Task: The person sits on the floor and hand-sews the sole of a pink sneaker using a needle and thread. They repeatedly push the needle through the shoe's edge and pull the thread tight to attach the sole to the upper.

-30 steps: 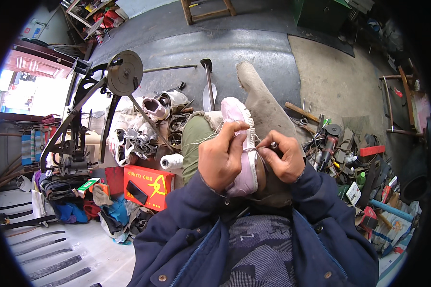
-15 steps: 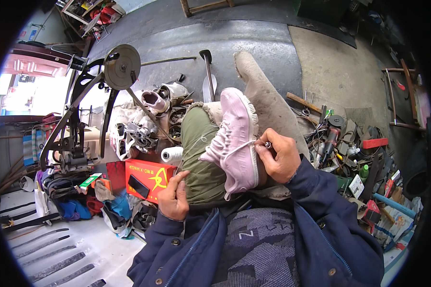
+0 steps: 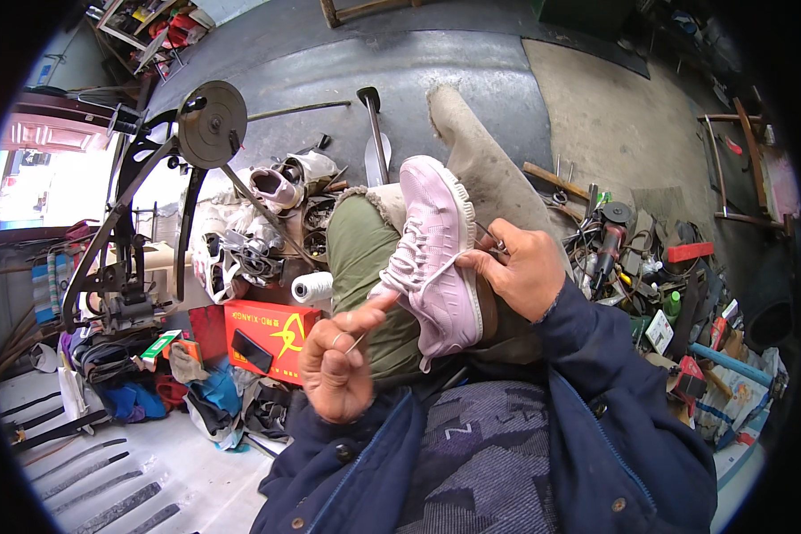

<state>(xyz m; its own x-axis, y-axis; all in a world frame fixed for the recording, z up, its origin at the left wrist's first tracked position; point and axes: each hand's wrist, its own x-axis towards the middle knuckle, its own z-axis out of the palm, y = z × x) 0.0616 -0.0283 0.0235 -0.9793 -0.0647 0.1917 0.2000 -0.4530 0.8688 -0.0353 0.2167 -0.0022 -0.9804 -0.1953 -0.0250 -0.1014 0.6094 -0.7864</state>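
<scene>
A pink sneaker [image 3: 438, 267] with white laces and a white sole lies across my lap, toe pointing away. At its sole edge my right hand [image 3: 523, 271] is closed around a slim metal-ended tool [image 3: 498, 246], which looks like an awl; most of it is hidden in the fingers. A white cord [image 3: 442, 271] runs from the laces to my right thumb. My left hand [image 3: 336, 365] is held left of the heel, its fingers curled with a thin thread [image 3: 356, 343] between them and the index finger stretched toward the shoe.
A white thread spool [image 3: 312, 287] and a red box [image 3: 271, 338] with a phone [image 3: 252, 351] on it are at left. Beyond stands a black hand-cranked machine [image 3: 212, 125]. Another pink shoe [image 3: 274, 187] lies ahead. Tools, including an angle grinder [image 3: 610, 240], crowd the right.
My left hand has risen and moved toward the shoe, its index finger now extended. The right hand stays at the sole edge, with the tool's angle changed. The view has shifted slightly.
</scene>
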